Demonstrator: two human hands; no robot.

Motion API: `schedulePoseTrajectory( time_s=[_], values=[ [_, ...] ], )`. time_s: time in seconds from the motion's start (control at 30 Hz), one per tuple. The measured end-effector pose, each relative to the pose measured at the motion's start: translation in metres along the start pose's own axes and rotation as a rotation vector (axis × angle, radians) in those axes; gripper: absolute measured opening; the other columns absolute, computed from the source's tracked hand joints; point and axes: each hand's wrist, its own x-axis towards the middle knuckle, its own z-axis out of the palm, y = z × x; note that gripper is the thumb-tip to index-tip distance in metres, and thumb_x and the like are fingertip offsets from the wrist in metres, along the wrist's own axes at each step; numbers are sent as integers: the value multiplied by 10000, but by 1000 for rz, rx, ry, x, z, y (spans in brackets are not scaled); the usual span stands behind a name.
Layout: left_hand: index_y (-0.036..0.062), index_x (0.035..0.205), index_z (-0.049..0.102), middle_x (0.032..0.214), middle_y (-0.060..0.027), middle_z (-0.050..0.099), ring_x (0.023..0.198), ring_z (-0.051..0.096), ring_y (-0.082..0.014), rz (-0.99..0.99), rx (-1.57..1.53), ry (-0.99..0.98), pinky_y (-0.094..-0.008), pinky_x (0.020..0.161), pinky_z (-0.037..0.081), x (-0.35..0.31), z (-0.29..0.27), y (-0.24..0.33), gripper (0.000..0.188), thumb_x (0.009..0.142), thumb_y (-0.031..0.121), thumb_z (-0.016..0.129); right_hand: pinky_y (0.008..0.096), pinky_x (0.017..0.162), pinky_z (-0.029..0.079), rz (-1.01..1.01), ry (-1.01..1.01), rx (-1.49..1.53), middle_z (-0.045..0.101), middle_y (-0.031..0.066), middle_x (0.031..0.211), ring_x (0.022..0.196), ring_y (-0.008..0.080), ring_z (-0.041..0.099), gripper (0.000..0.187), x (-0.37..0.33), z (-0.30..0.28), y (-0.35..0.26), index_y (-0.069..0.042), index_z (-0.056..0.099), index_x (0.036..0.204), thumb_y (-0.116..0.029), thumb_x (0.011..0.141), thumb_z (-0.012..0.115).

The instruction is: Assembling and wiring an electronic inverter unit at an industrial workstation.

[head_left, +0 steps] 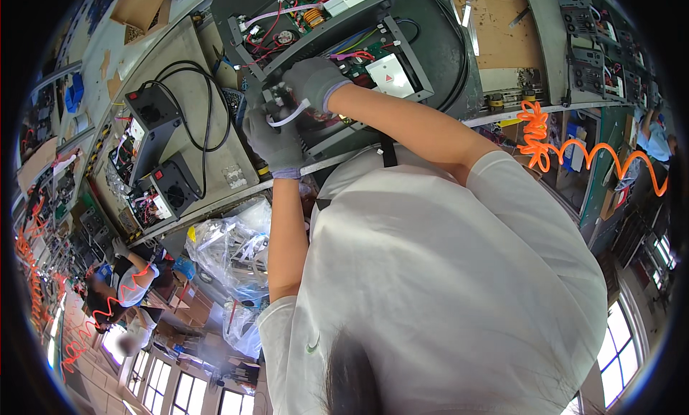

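Both my hands wear grey gloves and meet at the left end of an open metal chassis (413, 59) with a green circuit board and a white labelled block. My left hand (275, 141) has its fingers closed at the chassis corner, beside a short white cable (291, 114) that curves between the hands. Just above it, my right hand (313, 81) reaches in over the board with its fingers bent together. Whatever either hand grips is hidden by gloves and dark parts. A second open chassis (316, 38) with red wires and a copper coil lies just beyond.
On the left stand two black-ended units (154, 108) with a coiled black cord (208, 120). Plastic bags (233, 246) hang below the bench edge. An orange coiled hose (535, 138) is at the right, more chassis units (585, 24) farther right. Other people (136, 282) work at lower left.
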Motion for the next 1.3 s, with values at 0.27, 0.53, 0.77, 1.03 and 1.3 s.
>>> schedulePoseTrajectory(
  time_s=[0.27, 0.53, 0.77, 1.03, 1.3],
  values=[
    [51, 1242, 613, 1168, -162, 649, 1104, 580, -359, -95, -152, 44, -449, 937, 474, 3, 4, 4, 533, 791, 285, 772, 441, 817, 550, -71, 100, -28, 720, 132, 983, 950, 329, 696, 200, 8, 15, 1, -121, 731, 983, -202, 811, 667],
    [74, 1172, 664, 1177, -176, 639, 1083, 588, -360, 43, -45, 12, -426, 931, 473, 3, -5, 4, 398, 848, 303, 694, 443, 816, 547, -86, 80, 72, 719, 139, 928, 922, 325, 699, 163, 6, 1, 1, -117, 740, 915, -215, 828, 644],
    [23, 950, 647, 915, -79, 572, 795, 542, -157, -211, -556, 228, -293, 699, 460, 33, -38, 20, 372, 1044, 314, 434, 467, 842, 532, -21, 64, 204, 693, 144, 1062, 979, 352, 670, 248, -55, -12, 1, -128, 683, 1060, -260, 887, 564],
    [-8, 1124, 634, 810, -72, 649, 618, 540, -85, -591, -823, -307, -234, 519, 398, 49, -57, 40, 406, 1021, 369, 524, 425, 794, 519, -385, -97, 635, 691, 129, 920, 880, 331, 660, 244, -122, -5, 10, -112, 698, 1024, -282, 955, 538],
    [1, 1155, 582, 1008, -79, 681, 851, 647, -130, -358, -962, -470, -272, 766, 531, 18, -53, 57, 386, 846, 138, 769, 467, 763, 518, 97, 324, 706, 693, 188, 889, 859, 379, 660, 353, -102, 2, 4, -99, 699, 1055, -390, 993, 510]
  ],
)
